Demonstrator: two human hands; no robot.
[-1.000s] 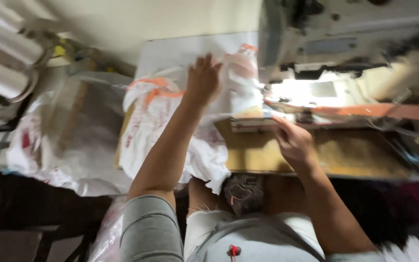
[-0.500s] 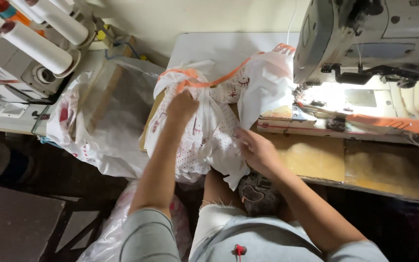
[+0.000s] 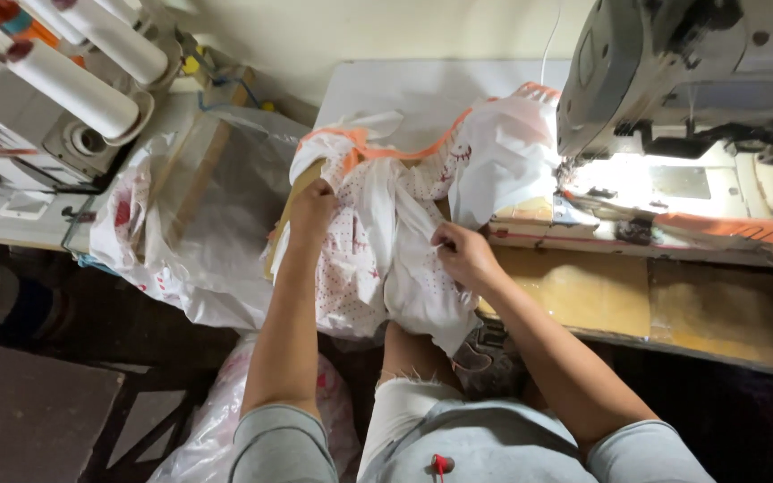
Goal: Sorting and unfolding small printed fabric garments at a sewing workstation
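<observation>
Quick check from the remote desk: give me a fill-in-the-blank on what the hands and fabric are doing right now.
1. Both hands grip the white dotted fabric, which has ____ trim.
2. The left hand holds the fabric at the table's ____ edge.
3. The right hand is left of the lit sewing ____.

Missing words: orange; left; machine

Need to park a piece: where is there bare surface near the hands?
Bare wooden tabletop lies right of the right hand, below the sewing machine. The white table behind the white dotted fabric is bare. Crowded around the left hand: fabric and plastic bag.
</observation>
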